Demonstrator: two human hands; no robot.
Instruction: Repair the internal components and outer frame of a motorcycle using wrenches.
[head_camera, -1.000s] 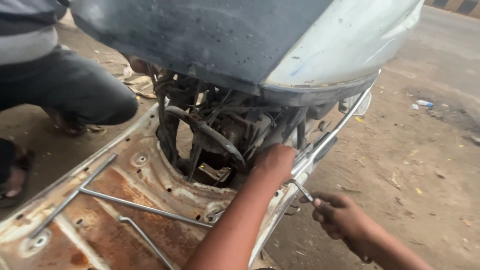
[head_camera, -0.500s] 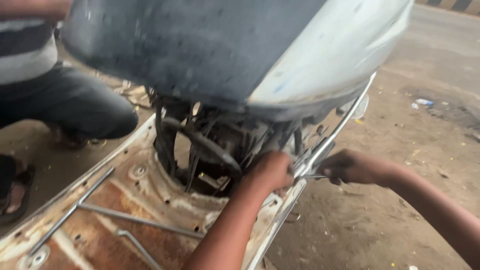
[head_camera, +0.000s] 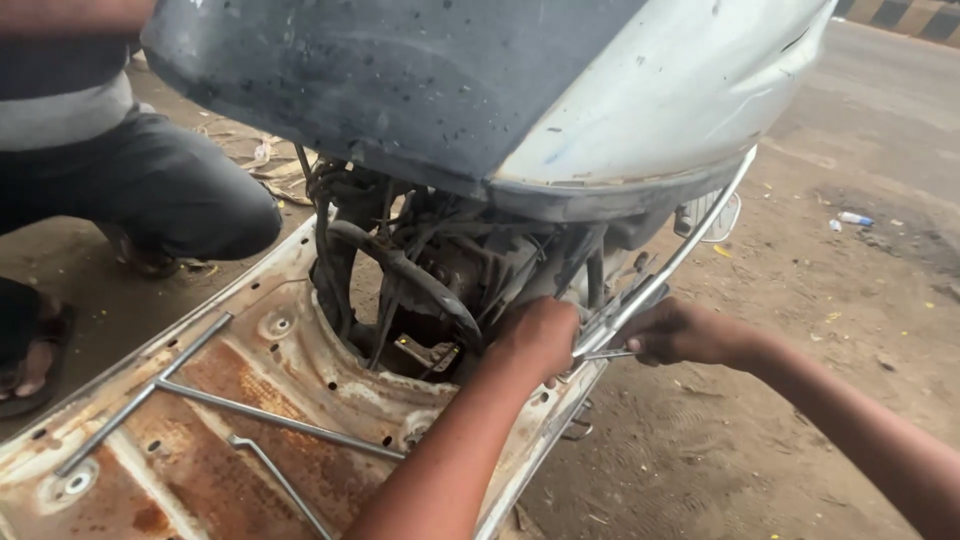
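Note:
A stripped scooter body lies before me, with a rusty floor pan (head_camera: 200, 440) and a grey-white front panel (head_camera: 520, 90) raised above it. Under the panel sit black cables and hoses (head_camera: 420, 270). My left hand (head_camera: 535, 335) reaches into that opening at the frame's right edge, fingers curled against the metal; what it grips is hidden. My right hand (head_camera: 680, 332) comes from outside the frame and closes on a thin metal tool (head_camera: 607, 354) that points at the chrome side trim (head_camera: 680, 255).
Another person crouches at the upper left, a knee in dark trousers (head_camera: 170, 190) and a sandalled foot (head_camera: 35, 365) close to the pan. Thin steel rods (head_camera: 270, 420) cross the rusty floor. Dirt ground (head_camera: 800, 400) spreads to the right, with small litter (head_camera: 855, 218) farther off.
My right hand has risen from low beside the frame to the side trim, bringing the thin tool up to it. My left hand stayed in the opening. The view shifted slightly.

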